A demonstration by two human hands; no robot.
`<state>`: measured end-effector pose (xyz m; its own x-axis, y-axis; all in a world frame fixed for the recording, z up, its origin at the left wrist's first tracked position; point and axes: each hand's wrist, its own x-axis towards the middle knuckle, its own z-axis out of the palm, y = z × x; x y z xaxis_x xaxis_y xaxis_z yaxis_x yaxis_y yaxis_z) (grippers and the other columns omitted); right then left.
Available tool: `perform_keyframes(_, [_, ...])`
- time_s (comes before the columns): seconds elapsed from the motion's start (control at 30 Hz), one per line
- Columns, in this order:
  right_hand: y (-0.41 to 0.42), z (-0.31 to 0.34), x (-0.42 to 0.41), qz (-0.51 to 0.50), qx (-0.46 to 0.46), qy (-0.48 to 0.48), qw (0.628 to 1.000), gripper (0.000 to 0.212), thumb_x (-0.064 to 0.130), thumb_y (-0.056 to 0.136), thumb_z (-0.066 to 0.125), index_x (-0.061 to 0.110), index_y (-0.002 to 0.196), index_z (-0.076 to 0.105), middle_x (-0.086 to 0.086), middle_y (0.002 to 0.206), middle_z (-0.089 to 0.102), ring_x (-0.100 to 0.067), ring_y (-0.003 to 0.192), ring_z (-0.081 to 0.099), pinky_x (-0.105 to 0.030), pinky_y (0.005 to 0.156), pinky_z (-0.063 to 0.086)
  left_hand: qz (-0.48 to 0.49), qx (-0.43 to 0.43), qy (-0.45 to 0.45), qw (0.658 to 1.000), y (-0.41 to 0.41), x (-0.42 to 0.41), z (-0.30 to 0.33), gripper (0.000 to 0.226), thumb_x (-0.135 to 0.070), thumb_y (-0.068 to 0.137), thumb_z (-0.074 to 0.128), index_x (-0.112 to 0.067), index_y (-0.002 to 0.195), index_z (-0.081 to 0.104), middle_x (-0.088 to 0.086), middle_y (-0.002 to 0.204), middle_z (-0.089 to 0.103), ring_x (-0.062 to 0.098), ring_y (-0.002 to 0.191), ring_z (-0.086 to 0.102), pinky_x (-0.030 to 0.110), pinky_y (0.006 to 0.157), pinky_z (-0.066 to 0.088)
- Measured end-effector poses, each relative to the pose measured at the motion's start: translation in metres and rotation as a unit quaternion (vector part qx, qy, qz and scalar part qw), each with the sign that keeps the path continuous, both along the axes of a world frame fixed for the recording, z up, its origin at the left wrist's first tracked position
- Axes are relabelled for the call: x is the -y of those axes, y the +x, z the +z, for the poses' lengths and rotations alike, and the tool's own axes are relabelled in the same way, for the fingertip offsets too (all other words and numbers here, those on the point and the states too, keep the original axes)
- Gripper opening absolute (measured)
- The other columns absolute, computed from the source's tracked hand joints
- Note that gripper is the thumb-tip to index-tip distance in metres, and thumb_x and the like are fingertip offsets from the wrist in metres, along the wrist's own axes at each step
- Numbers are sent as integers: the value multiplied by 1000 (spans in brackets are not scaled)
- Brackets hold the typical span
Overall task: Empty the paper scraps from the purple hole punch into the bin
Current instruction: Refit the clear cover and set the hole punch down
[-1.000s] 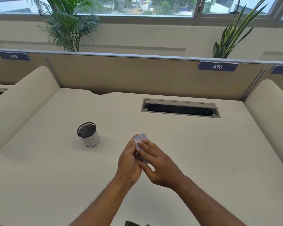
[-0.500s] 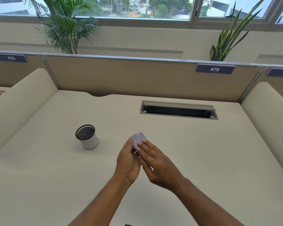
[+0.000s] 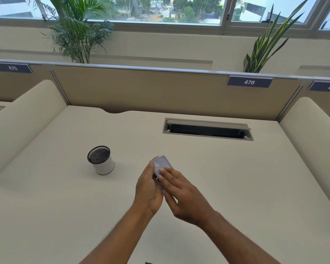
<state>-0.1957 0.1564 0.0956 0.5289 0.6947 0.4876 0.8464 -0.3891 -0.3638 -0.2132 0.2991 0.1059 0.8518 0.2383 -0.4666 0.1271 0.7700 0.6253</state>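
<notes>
Beige desk (image 3: 227, 187), both hands, left hand (image 3: 148, 189), right hand (image 3: 181, 195), gripping purple hole punch (image 3: 162, 165), bin (image 3: 101, 160) near, left.

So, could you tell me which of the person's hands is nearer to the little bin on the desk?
The left. The left hand sits just right of the bin, holding the purple hole punch; the right hand is farther right, fingers on the punch.

Table (image 3: 236, 178): cream surface stretching between padded side dividers.
Cable slot (image 3: 208, 129): lying open near the back edge.
Partition (image 3: 141, 90): carrying number plates 475, 476, 477.
Plants (image 3: 78, 31): standing behind, under the window.
</notes>
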Motion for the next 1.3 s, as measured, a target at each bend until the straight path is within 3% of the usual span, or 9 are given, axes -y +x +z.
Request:
perform_keyframes(0.5, [5,-18,-2,16,61,22,998,45,1,96,55,3,141,50,-9,151,47,-26,147,32,-46,111,41,40,-12,-41,998,1,4,7,38,-34,103,51,-9,129,64,24,131,63,39,120,64,43,90,60])
perform_keyframes(0.7, [6,-25,4,-44,56,30,997,40,8,98,54,1,137,54,-13,149,48,-30,144,38,-40,114,39,32,-37,-4,999,0,0,4,42,-34,100,56,-5,130,62,22,127,67,41,116,65,56,96,54])
perform_keyframes(0.77, [4,-21,6,-59,34,47,997,37,13,99,52,2,134,58,-11,145,53,-27,141,42,-35,114,39,19,-37,-5,999,-2,-1,6,43,-37,100,55,-4,127,64,22,124,69,41,111,69,54,89,58])
perform_keyframes(0.83, [1,-9,6,-83,-52,106,990,36,17,99,52,9,133,59,-4,142,57,-18,138,47,-30,112,41,3,-23,-2,1000,-3,-3,6,44,-38,103,51,-3,125,65,22,123,69,38,107,71,51,82,60])
perform_keyframes(0.93, [-6,12,5,-103,-226,207,946,32,10,98,55,19,127,64,14,128,66,-5,121,60,-24,102,49,-7,-6,6,1000,-1,-8,3,35,-26,104,50,-3,125,67,25,125,69,37,109,71,47,80,62])
perform_keyframes(1.0, [-8,23,4,-115,-317,251,907,34,5,98,54,25,121,69,18,114,72,-7,109,66,-22,94,52,-7,0,-7,1000,0,-12,0,32,-18,104,49,-2,127,66,26,126,68,40,115,68,51,87,61])
perform_keyframes(1.1, [-6,32,6,-122,-432,327,832,31,9,102,49,25,115,72,7,108,75,-16,105,69,-27,93,55,-27,18,0,999,-2,-14,-2,32,-9,99,53,-3,128,64,24,128,68,41,116,67,51,96,55])
perform_keyframes(1.2, [0,34,7,-113,-553,377,735,29,12,103,46,17,114,73,-6,110,75,-25,108,69,-37,93,57,-41,26,38,998,-2,-12,-2,35,0,88,62,-6,122,69,20,123,71,37,108,71,49,95,57])
perform_keyframes(1.3, [5,33,7,-114,-620,415,656,28,11,102,48,10,112,73,-14,113,74,-31,109,69,-44,95,56,-35,29,60,997,-1,-12,-3,32,2,95,57,-3,125,67,22,125,70,38,109,71,46,94,58])
